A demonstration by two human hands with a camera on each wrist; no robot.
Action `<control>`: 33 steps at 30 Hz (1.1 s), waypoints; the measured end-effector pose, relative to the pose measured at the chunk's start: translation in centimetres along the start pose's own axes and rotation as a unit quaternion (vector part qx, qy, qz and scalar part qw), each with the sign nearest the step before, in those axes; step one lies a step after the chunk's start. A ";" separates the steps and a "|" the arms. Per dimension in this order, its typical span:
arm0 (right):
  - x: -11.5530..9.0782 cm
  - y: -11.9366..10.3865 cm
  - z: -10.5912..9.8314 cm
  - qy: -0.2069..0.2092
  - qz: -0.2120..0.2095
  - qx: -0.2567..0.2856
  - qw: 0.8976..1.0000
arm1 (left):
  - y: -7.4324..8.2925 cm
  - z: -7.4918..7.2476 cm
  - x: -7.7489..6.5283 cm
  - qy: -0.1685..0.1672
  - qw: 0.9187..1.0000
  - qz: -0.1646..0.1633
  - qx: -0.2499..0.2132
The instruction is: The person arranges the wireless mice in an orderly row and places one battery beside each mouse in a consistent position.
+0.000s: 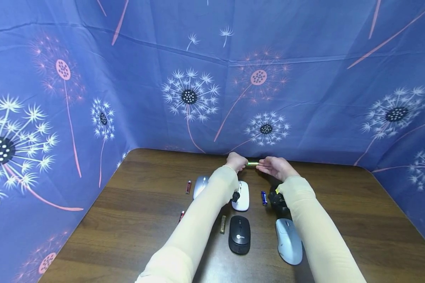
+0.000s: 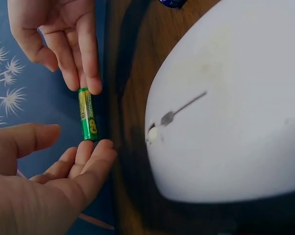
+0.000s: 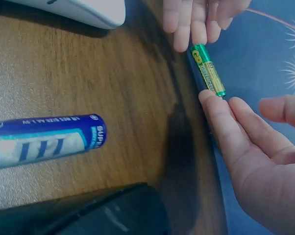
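A green GP battery (image 1: 252,163) spans the gap between my two hands at the back edge of the table. In the left wrist view, the fingertips of my left hand (image 2: 54,181) touch the battery's lower end, with the thumb held apart. My right hand (image 1: 277,167) touches the other end with its fingertips; its fingers are extended and its thumb stands away, as the right wrist view shows. A blue AA battery (image 3: 49,139) lies on the wood closer to the right wrist. Below my left wrist is a white mouse (image 1: 241,196).
A black mouse (image 1: 239,234) and a pale blue mouse (image 1: 289,241) lie nearer the front. A grey mouse (image 1: 200,186) is partly behind the left sleeve. Red batteries (image 1: 188,187) and a gold-brown battery (image 1: 223,225) lie around them. Patterned blue cloth (image 1: 212,129) hangs behind the table.
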State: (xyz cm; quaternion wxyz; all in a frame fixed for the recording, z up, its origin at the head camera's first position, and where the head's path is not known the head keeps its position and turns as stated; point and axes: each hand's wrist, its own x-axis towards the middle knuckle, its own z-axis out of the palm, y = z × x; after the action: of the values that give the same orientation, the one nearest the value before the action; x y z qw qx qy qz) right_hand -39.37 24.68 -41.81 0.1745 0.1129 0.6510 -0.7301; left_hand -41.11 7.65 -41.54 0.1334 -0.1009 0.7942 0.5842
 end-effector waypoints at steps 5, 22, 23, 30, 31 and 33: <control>-0.3 -0.3 0.1 -0.010 -0.002 -0.020 1.000 | 0.4 -0.6 -0.5 -0.004 0.999 0.009 -0.032; -1.9 -1.3 0.3 -0.031 -0.010 -0.028 0.999 | 0.7 -1.0 -1.1 -0.006 0.994 0.048 -0.100; -2.0 -1.3 0.3 -0.030 -0.011 -0.028 0.999 | 0.8 -1.1 -1.2 -0.005 0.994 0.049 -0.098; -3.0 -1.9 0.3 -0.026 -0.023 -0.035 0.999 | 1.3 -1.3 -2.2 -0.011 0.993 0.073 -0.092; -3.2 -2.0 0.3 -0.029 -0.024 -0.033 0.999 | 1.4 -1.4 -2.5 -0.012 0.993 0.077 -0.091; -3.6 -2.2 0.3 -0.032 -0.027 -0.031 0.999 | 1.5 -1.5 -3.0 -0.015 0.992 0.086 -0.089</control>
State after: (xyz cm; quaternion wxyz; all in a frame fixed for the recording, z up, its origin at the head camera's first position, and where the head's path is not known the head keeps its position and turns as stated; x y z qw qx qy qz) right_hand -36.97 25.02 -38.36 0.1785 0.0662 0.6701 -0.7175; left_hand -38.93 6.66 -38.77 0.0846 -0.0349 0.7429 0.6631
